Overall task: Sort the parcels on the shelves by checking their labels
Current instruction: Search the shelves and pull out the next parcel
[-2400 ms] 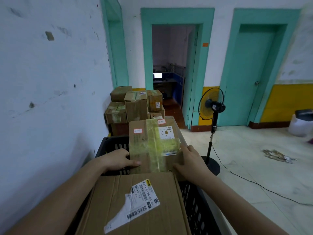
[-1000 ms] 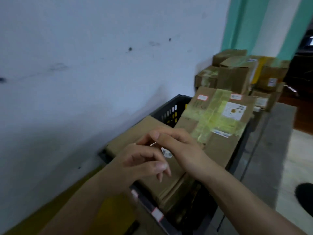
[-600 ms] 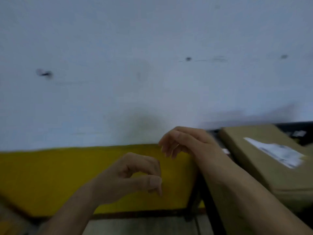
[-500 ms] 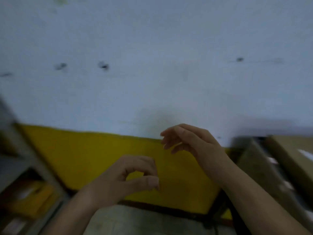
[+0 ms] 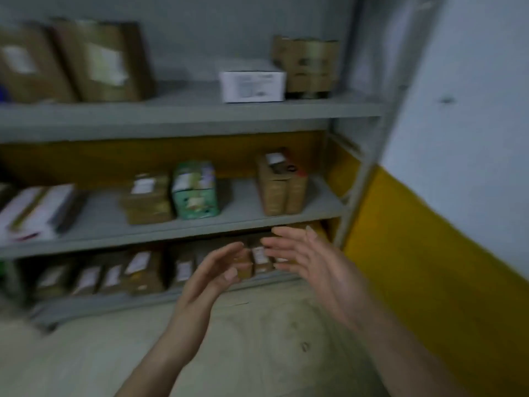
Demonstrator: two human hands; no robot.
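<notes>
A: Where are the parcels, from where you stand?

B: All on the grey shelving (image 5: 171,121), three boards of it. Up top, two big brown parcels (image 5: 100,61) lean at the left. A white box (image 5: 252,85) sits just beside a tape-wrapped parcel (image 5: 306,67) at the right.

A: And the middle board?

B: Flat white packets (image 5: 34,210) at the left, then a squat brown parcel (image 5: 146,199) right against a green box (image 5: 194,190). A tall brown parcel (image 5: 282,184) stands near the right post.

A: The hands?

B: Both are raised in front of the right end of the bottom shelf (image 5: 114,303). The left grip (image 5: 211,270) is apart, fingers stretched and palm turned inward. The right grip (image 5: 312,262) is the same — spread wide, clamped on nothing.

A: Anything between them?

B: Two or three small labelled parcels (image 5: 257,259) show in the gap, sitting on that bottom shelf. A row of brown parcels (image 5: 137,270) runs leftward from there. It's all smeared — I can't read a label, nor tell whether a fingertip touches a box.

A: Around it?

B: Pale floor (image 5: 257,339) below, and a white wall with a yellow band (image 5: 429,253) to the right.
</notes>
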